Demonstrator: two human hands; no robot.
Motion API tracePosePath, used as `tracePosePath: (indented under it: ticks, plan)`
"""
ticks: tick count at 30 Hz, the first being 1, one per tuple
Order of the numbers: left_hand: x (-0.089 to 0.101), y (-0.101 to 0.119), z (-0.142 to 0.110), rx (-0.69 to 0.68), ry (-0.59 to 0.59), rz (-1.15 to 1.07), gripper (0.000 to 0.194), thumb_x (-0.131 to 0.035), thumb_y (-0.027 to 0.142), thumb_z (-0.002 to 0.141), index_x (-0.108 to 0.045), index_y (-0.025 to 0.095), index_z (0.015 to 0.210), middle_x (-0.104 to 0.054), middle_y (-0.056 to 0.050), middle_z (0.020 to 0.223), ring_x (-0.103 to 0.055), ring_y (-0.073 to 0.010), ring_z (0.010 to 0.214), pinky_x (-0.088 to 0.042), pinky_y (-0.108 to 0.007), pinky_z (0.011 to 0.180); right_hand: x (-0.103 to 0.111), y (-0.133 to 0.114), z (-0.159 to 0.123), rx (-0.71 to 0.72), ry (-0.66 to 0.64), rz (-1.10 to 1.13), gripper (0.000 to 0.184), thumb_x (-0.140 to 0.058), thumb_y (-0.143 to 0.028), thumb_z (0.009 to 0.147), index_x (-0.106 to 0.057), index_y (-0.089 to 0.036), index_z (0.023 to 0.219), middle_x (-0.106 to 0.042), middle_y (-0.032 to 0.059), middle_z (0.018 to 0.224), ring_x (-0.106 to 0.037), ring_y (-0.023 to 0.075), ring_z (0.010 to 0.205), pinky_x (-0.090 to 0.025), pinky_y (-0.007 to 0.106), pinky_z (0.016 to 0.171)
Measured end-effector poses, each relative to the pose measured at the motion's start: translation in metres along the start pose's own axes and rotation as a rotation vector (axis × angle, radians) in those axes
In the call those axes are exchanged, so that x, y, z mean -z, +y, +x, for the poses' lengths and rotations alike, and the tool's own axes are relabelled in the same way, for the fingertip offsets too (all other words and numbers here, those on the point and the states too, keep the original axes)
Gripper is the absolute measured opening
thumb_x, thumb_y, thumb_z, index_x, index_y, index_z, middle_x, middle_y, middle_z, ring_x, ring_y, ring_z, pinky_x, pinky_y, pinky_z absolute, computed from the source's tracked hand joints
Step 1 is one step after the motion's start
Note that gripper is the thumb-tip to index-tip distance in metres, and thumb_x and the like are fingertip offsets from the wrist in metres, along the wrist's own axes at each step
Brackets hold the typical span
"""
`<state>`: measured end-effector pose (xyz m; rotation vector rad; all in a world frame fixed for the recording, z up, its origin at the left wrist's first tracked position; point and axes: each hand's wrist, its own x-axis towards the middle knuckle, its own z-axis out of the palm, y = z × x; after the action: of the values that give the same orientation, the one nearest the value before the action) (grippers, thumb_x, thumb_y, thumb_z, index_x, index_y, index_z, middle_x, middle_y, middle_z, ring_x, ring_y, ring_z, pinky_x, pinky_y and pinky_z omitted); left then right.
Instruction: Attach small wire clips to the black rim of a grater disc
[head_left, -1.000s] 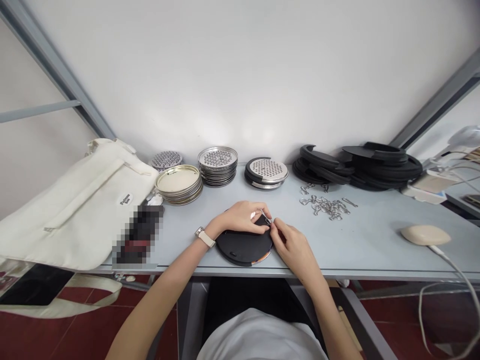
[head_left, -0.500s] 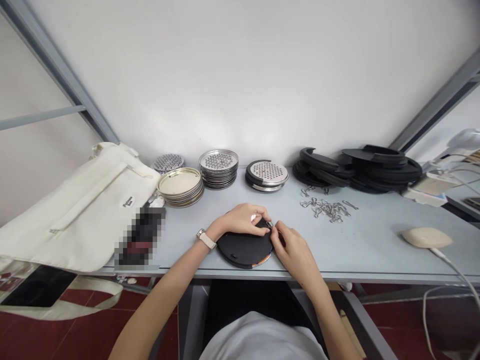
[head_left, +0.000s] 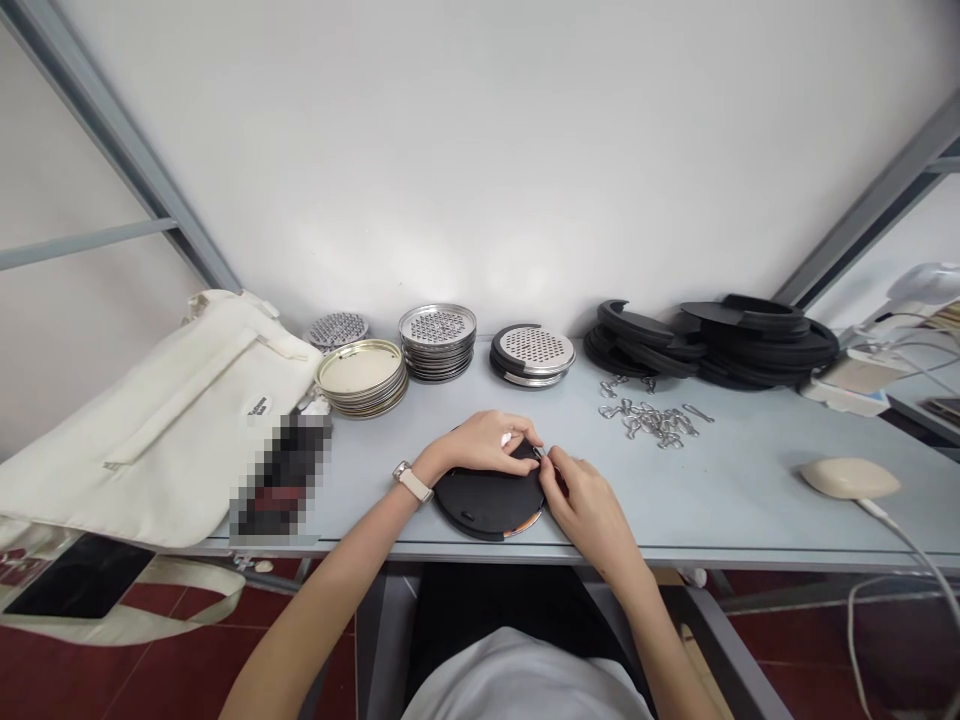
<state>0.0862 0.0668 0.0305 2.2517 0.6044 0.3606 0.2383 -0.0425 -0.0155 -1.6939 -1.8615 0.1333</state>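
Note:
A round black disc (head_left: 487, 505) lies at the table's front edge, with a metal strip showing along its lower right rim. My left hand (head_left: 491, 445) rests over its top part, thumb and index finger pinching a small metal clip (head_left: 539, 453) at the disc's upper right edge. From the right, my right hand (head_left: 581, 495) has thumb and fingertips closed on the same clip. Both hands' fingertips partly hide the clip. Farther back, several loose metal clips (head_left: 660, 424) lie in a pile to the right.
Along the wall stand a stack of metal grater discs (head_left: 439, 328), cream lids (head_left: 361, 368), a black-rimmed grater disc (head_left: 536, 348) and black rings (head_left: 765, 345). A cream bag (head_left: 172, 420) lies left. A white corded device (head_left: 850, 477) sits right.
The view has shifted slightly. Both hands keep nearly the same place at the disc's edge, their fingertips still on the clip.

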Motion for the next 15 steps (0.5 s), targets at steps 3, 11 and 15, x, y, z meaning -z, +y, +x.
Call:
tracePosePath:
  ticks: [3, 11, 15]
  plan:
    - [0.0005, 0.0008, -0.0006, 0.000, 0.000, 0.026, 0.021, -0.064, 0.028, 0.070, -0.063, 0.018, 0.089, -0.049, 0.007, 0.057, -0.047, -0.0084, 0.057, -0.039, -0.020, 0.063, -0.0015, 0.0004, 0.0008, -0.007, -0.010, 0.008, 0.025, -0.033, -0.027, 0.095, -0.035, -0.022, 0.071, -0.050, -0.0003, 0.061, -0.047, 0.0167, 0.059, -0.030, 0.026, 0.057]
    - [0.0035, 0.0068, -0.0026, -0.019, 0.042, 0.136, 0.027, -0.064, 0.029, 0.070, -0.063, 0.021, 0.096, -0.059, 0.004, 0.070, -0.053, -0.0119, 0.068, -0.039, -0.021, 0.066, -0.0023, 0.0015, -0.0005, -0.015, -0.009, 0.021, 0.024, -0.034, -0.028, 0.095, -0.034, -0.022, 0.071, -0.049, -0.0006, 0.060, -0.047, 0.0173, 0.059, -0.029, 0.026, 0.057]
    - [0.0024, 0.0058, -0.0026, -0.017, 0.050, 0.136, 0.023, -0.065, 0.030, 0.070, -0.061, 0.020, 0.090, -0.055, 0.005, 0.064, -0.051, -0.0107, 0.063, -0.038, -0.020, 0.062, -0.0025, 0.0012, -0.0002, -0.008, -0.003, 0.024, 0.025, -0.034, -0.028, 0.095, -0.034, -0.022, 0.070, -0.050, -0.0008, 0.061, -0.047, 0.0169, 0.059, -0.029, 0.025, 0.057]
